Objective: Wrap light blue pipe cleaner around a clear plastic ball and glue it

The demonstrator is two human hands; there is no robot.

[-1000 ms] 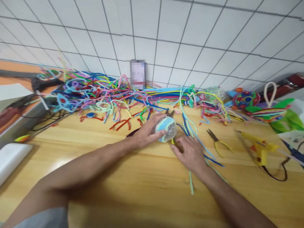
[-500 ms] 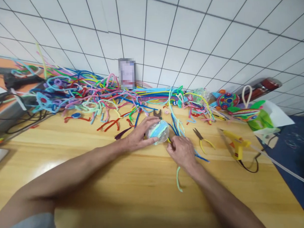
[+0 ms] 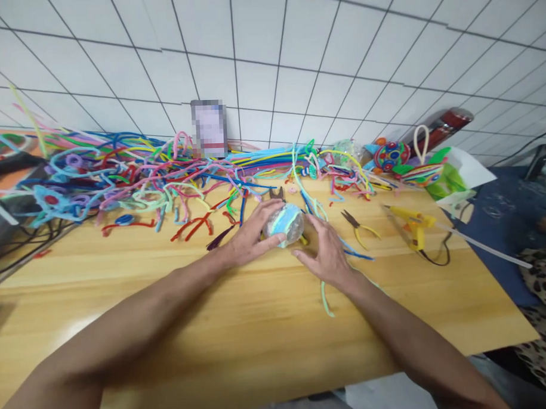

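The right hand (image 3: pixel 326 250) has opened, fingers spread beside the clear ball (image 3: pixel 288 224). The left hand (image 3: pixel 255 235) is half curled, holding the ball's near left side.

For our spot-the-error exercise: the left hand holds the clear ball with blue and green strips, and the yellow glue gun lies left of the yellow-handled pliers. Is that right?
Not quite: the head view shows the yellow glue gun lying right of the yellow-handled pliers. The rest stands.
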